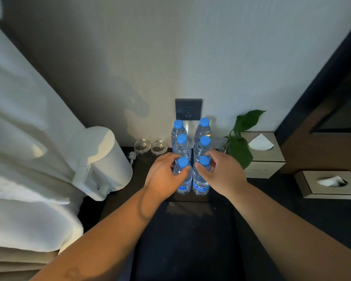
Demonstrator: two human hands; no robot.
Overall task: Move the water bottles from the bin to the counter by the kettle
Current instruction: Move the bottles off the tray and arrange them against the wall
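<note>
Several clear water bottles with blue caps stand in two rows on the dark counter [272, 191], running back toward the wall. My left hand [164, 177] grips the front left bottle [183, 179] near its shoulder. The front right bottle [201, 179] is held the same way by my right hand [223, 173]. Both front bottles stand upright on the counter. Behind them stand the other bottles [181, 142], untouched. The white kettle [103, 159] sits to the left of the rows. A dark bin [186, 240] lies open below my forearms; its inside looks dark.
Two upturned glasses [150, 147] stand between kettle and bottles. A wall socket [188, 109] is behind the rows. A leafy plant [241, 145] and two tissue boxes [261, 155] sit on the right. White fabric [18, 138] hangs at the left.
</note>
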